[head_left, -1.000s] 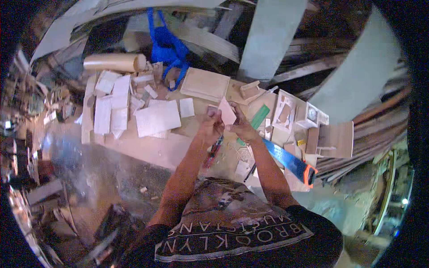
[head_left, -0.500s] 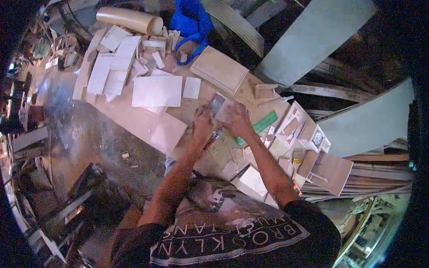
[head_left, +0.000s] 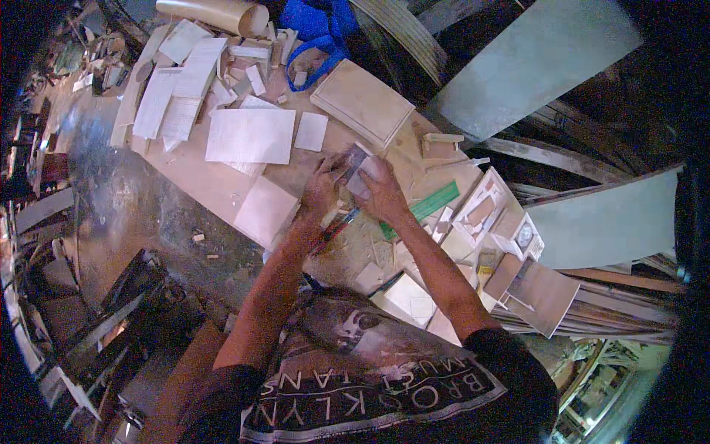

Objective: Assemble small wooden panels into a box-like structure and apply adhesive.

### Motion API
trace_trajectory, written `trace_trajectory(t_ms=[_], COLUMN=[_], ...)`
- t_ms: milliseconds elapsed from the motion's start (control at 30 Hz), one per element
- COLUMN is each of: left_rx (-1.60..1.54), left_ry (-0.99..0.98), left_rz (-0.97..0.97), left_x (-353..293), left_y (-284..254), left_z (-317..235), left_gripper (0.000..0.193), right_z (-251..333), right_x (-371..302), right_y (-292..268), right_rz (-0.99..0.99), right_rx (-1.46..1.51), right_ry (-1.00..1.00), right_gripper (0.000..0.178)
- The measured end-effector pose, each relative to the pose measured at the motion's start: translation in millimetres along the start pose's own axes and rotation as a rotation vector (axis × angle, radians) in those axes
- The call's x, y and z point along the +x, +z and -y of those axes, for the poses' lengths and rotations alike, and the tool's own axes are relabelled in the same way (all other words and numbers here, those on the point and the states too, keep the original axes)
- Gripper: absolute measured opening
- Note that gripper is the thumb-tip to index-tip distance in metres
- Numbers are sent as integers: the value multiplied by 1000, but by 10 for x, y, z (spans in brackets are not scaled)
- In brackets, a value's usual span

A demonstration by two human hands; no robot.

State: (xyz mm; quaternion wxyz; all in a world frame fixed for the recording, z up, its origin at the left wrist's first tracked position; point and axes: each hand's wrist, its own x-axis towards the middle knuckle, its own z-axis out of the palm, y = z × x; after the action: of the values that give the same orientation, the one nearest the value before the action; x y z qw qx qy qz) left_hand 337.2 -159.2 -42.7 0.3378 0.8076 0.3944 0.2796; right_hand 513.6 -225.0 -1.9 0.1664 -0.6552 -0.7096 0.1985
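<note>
Over the workbench (head_left: 192, 181) my left hand (head_left: 321, 186) and my right hand (head_left: 385, 194) meet around a small flat rectangular piece (head_left: 356, 164). It looks pale on one part and dark grey on the other; the material is hard to tell. The fingers of both hands are closed on its edges, the left on the dark side, the right on the pale side. Under my left wrist lies a thin red and dark tool (head_left: 336, 227), partly covered by the arm. A green strip (head_left: 433, 203) lies just right of my right hand.
Paper sheets (head_left: 250, 136), a framed wooden panel (head_left: 362, 101) and a blue bag (head_left: 319, 29) lie farther back. A rolled tube (head_left: 214, 16) is at the far left. Small wooden box parts (head_left: 481, 214) crowd the right side. Large pale boards (head_left: 536, 70) lean beyond the bench.
The view has shifted a little. The piece is turned between my fingers and tilted more steeply, and both hands have changed their hold on it.
</note>
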Motion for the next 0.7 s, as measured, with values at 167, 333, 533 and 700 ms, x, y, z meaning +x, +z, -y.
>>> trace_trajectory(t_ms=[167,333,533,700], left_rx=[293,556,677,688], left_ry=[-44,54,25,198], left_rz=[176,292,385,474], left_x=[89,260,514,768], left_y=[-88,20,-109,-211], left_z=[-85,111,66,133], left_gripper=[46,52,48,36], right_z=[-16,-113,-181,-198], right_x=[-9,-27,-59,-88], right_y=[61,156,186,239], right_rz=[-67,-42,15,8], right_rx=[-193,-143,-231,-192], right_ry=[-98,-66,-64,-26], right_gripper=[58,62,64,65])
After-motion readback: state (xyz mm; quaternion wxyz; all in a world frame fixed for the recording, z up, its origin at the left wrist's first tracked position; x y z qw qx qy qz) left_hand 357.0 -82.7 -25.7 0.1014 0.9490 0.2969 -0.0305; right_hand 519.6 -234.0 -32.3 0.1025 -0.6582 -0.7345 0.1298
